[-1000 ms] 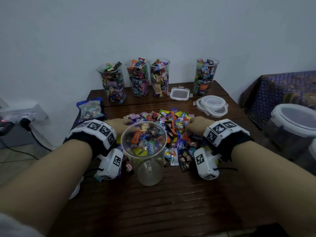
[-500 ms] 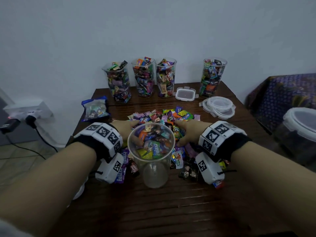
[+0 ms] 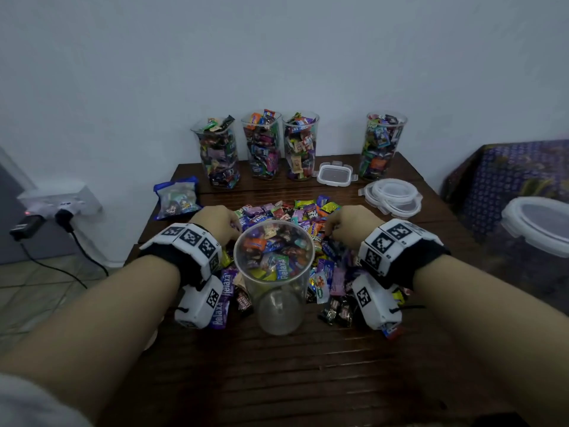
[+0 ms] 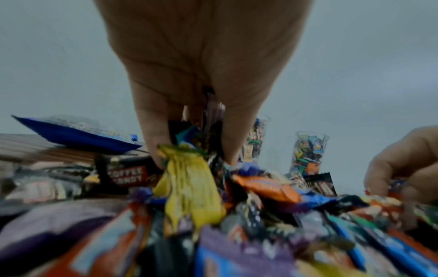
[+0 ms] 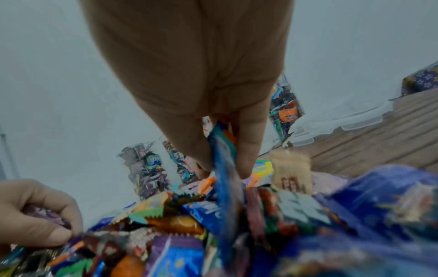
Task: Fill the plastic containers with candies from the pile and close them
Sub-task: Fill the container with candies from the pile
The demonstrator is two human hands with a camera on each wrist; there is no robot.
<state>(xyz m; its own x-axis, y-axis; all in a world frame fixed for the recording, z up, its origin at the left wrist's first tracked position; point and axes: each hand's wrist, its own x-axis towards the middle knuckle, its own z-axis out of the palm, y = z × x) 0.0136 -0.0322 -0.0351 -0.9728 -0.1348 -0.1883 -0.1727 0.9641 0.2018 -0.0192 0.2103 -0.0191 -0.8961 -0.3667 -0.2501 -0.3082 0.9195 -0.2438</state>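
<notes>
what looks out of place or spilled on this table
Nothing looks spilled or damaged. One oddity: the four filled containers at the back still stand uncovered, while the round lids sit stacked unused beside them.

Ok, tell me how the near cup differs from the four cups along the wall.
The near cup is empty; the four cups along the wall are heaped with candies past their rims. The near cup stands against the candy pile, between both hands; the four stand at the table's far edge, away from it. All are clear, upright and without lids.
</notes>
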